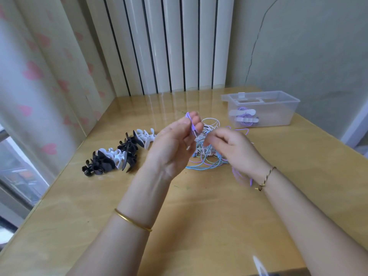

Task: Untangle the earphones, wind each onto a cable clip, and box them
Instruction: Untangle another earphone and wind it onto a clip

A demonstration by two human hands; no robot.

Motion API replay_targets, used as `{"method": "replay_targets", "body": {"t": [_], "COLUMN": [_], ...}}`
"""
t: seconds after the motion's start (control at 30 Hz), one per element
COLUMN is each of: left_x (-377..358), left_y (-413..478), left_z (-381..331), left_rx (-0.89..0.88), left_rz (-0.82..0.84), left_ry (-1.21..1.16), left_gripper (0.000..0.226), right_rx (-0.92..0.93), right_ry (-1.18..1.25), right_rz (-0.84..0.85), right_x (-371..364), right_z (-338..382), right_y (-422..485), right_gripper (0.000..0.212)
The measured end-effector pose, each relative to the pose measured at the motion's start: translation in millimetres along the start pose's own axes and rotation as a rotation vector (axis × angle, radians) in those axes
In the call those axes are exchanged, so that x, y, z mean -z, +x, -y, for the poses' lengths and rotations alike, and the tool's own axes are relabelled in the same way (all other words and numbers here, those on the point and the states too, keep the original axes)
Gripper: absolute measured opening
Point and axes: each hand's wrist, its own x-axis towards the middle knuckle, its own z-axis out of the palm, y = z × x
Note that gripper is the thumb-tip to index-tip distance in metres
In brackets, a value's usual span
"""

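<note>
A tangle of earphone cables [207, 156], white, blue, green and purple, lies in the middle of the wooden table [199, 206]. My left hand [175, 144] is raised over it and pinches a purple earphone cable [192, 126] near its plug. Just to the right, my right hand [233, 148] hovers over the tangle with curled fingers; purple cable loops [241, 176] trail beneath its wrist, blurred. A row of black and white cable clips [121, 154] lies to the left. At the back right, a clear plastic box [264, 110] holds wound purple earphones on white clips.
The table stands in a corner: a white ribbed radiator [169, 46] behind, a curtain with pink hearts [39, 76] on the left, a wall on the right. A blurred white clip [258, 264] shows at the table's near edge.
</note>
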Motion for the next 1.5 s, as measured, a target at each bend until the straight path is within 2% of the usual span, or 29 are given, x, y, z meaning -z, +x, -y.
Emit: {"method": "replay_targets", "body": {"t": [0.1,0.2,0.3,0.33,0.43,0.53,0.57,0.6,0.7,0.73,0.8,0.9,1.0,1.1,1.17,1.2,1.37,1.43,1.5], "left_x": [-2,0,4,4,-1,-4,-5,-6,-6,-5,-4,-8,-9,4,9,9,0,-3,-6], "left_y": [3,3,3,3,-1,-2,-3,-4,-4,-3,0,3,8,12,11,9,-3,-6,-5], "left_z": [5,13,17,16,6,-3,-7,-11,-24,-27,-32,-32,-21,-7,-1,1,-1,-4,-7], "left_rx": [-0.210,-0.446,-0.554,-0.556,-0.443,-0.291,-0.223,-0.138,0.093,0.092,0.014,-0.196,-0.470,-0.656,-0.647,-0.613,-0.353,-0.263,-0.192], "left_rz": [-0.214,-0.310,-0.303,-0.266,-0.080,-0.027,-0.018,-0.005,0.000,-0.041,-0.148,-0.280,-0.365,-0.399,-0.331,-0.268,0.070,0.142,0.131], "left_ry": [0.090,0.452,1.003,1.092,1.037,1.074,0.981,0.786,0.059,-0.081,-0.203,-0.111,0.199,0.674,0.966,1.019,0.883,0.709,0.405], "left_gripper": [0.017,0.016,0.015,0.017,0.025,0.024,0.024,0.025,0.029,0.028,0.024,0.019,0.017,0.013,0.012,0.013,0.026,0.028,0.027], "right_rx": [-0.038,-0.020,-0.006,0.024,0.101,0.100,0.083,0.047,-0.072,-0.101,-0.161,-0.210,-0.120,-0.024,0.030,0.059,0.096,0.050,-0.023], "right_ry": [0.009,-0.031,-0.069,-0.117,-0.274,-0.257,-0.197,-0.104,0.223,0.316,0.437,0.457,0.378,0.317,0.286,0.256,0.155,0.139,0.170], "right_rz": [0.196,0.276,0.224,0.157,-0.078,-0.142,-0.121,-0.078,0.092,0.146,0.251,0.406,0.435,0.284,0.127,0.051,-0.222,-0.254,-0.210], "right_x": [0,9,18,22,29,26,25,23,20,19,16,12,14,24,32,35,32,27,21], "right_z": [10,25,37,37,32,22,19,16,9,6,2,7,23,40,47,47,35,24,17], "right_y": [-7,-10,-8,-5,6,11,11,9,0,-3,-8,-18,-23,-20,-15,-11,5,8,7], "right_gripper": [0.022,0.022,0.016,0.015,0.011,0.011,0.012,0.013,0.017,0.018,0.019,0.019,0.020,0.019,0.018,0.018,0.020,0.021,0.020]}}
